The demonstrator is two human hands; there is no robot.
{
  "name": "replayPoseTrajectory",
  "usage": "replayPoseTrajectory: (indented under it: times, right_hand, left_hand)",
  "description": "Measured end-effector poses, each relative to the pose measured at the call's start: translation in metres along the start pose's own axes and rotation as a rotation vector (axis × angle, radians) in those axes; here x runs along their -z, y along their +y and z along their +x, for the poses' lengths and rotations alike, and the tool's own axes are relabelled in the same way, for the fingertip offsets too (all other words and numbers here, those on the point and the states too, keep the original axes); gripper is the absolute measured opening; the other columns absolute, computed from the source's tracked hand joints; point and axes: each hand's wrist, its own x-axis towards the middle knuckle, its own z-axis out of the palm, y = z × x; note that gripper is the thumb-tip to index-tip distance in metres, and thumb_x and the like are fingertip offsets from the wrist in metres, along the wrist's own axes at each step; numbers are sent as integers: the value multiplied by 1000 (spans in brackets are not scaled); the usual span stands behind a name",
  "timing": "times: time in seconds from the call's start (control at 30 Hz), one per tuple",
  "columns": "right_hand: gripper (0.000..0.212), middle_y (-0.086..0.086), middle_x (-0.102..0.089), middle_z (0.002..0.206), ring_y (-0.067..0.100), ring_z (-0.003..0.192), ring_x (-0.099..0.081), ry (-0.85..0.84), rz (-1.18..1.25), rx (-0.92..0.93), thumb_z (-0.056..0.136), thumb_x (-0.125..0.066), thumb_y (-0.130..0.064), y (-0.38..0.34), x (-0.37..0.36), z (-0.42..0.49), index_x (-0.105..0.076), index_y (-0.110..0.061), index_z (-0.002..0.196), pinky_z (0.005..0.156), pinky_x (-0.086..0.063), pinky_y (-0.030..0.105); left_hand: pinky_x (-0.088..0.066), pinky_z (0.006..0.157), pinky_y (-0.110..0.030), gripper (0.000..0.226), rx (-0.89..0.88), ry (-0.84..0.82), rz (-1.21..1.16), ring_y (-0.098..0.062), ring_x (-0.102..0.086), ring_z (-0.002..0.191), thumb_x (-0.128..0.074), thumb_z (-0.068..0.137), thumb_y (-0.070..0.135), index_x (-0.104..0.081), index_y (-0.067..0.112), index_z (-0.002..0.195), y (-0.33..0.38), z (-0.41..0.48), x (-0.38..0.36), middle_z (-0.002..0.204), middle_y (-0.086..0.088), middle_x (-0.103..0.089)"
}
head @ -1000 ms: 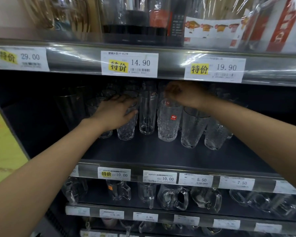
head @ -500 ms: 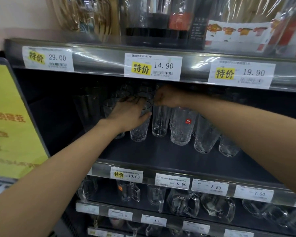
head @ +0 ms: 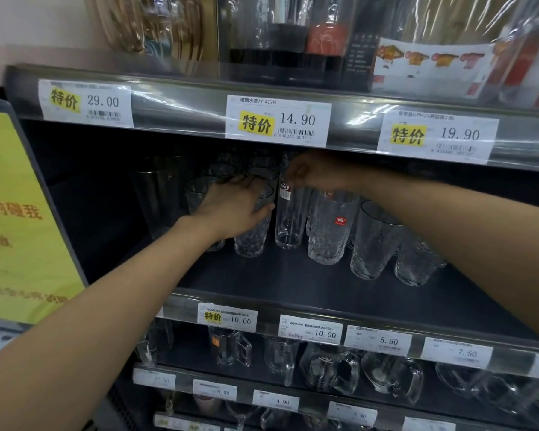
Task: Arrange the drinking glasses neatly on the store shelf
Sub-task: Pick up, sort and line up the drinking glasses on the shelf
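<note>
Several clear drinking glasses stand on the dark middle shelf point(head: 308, 284). My left hand point(head: 231, 209) wraps around the upper part of a textured glass point(head: 251, 241) in the left group. My right hand point(head: 311, 174) pinches the rim of a tall smooth glass point(head: 290, 222) with a small red label. To its right stand a ribbed glass with a red sticker point(head: 330, 231), a faceted glass point(head: 374, 244) and a smaller textured glass point(head: 417, 265). More glasses stand behind my hands in shadow.
The upper shelf edge point(head: 277, 122) with price tags hangs low over my hands. A tall dark glass point(head: 156, 197) stands at the far left. Glass mugs point(head: 327, 368) fill the shelf below. A yellow sign point(head: 16, 219) is at the left.
The camera has swung left, so the shelf sits further right in view. My right hand moved left from the ribbed glasses to the tall smooth glass. My left hand stays on the textured glass.
</note>
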Motion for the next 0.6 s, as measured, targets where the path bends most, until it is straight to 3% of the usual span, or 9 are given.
replayPoseTrajectory:
  times: [0.07,0.2,0.3,0.33,0.47,0.6]
  right_hand:
    - [17,5,-60,88,11,82,-49,-10,4,-3,94,-58,-1,1,0,0,-69,6,106,50,-31,3]
    - [17,30,-65,99,14,79,-48,-18,9,8,94,-56,2,5,1,-1,-67,13,102,51,-31,4]
    - [18,4,-65,91,2,73,-49,-8,22,-8,95,-57,0,7,2,-3,-69,2,108,56,-34,1]
    - [18,2,-65,93,4,76,-51,-6,33,-8,95,-58,-1,8,2,-3,-70,1,109,59,-35,3]
    - [16,17,-69,110,14,91,-55,0,62,-12,95,-61,-4,14,1,-3,-70,1,107,69,-41,18]
    - [13,8,-67,100,15,93,-56,-6,90,-17,94,-62,-5,19,3,-5,-70,-4,105,76,-42,25]
  left_hand:
    - [-44,95,-37,55,0,2,-5,-25,-47,132,-41,98,54,-46,19,140,0,0,1,143,-5,-52]
    - [-44,95,-37,58,4,-13,8,-25,-46,133,-39,99,55,-42,19,144,0,-1,1,146,-5,-50]
    - [-45,95,-37,58,4,-11,22,-25,-45,133,-38,99,55,-42,19,144,0,0,1,146,-5,-50]
    - [-45,95,-37,58,2,-8,25,-25,-45,133,-38,99,55,-42,19,144,0,0,1,146,-5,-50]
    - [-45,97,-37,59,-4,-7,20,-25,-44,134,-38,99,55,-41,18,145,0,0,0,147,-5,-49]
    - [-44,95,-37,58,-3,0,15,-25,-45,134,-39,99,55,-43,18,143,0,0,0,145,-6,-50]
